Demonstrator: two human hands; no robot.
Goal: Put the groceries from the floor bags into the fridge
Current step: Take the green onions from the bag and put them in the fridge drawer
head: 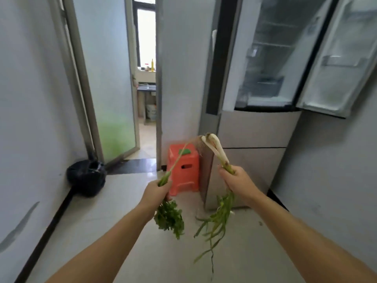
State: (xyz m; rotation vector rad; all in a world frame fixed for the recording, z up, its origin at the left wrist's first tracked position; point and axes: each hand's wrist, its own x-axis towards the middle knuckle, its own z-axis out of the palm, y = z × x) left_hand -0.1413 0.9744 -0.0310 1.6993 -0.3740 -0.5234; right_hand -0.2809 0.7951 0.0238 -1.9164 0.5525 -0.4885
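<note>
While the fridge (265,64) is standing open, the left hand (157,190) is clenching a coriander bunch (169,217) (leaves hanging down) and the right hand (236,181) is gripping spring onions (216,148), bulbs upward.

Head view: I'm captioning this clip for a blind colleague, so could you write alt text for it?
A person's left hand grips a bunch of cilantro and the right hand grips spring onions, white bulbs up, leaves hanging. Ahead stands a fridge with its upper doors open, an orange stool beside it and a black bag by the left wall.
</note>
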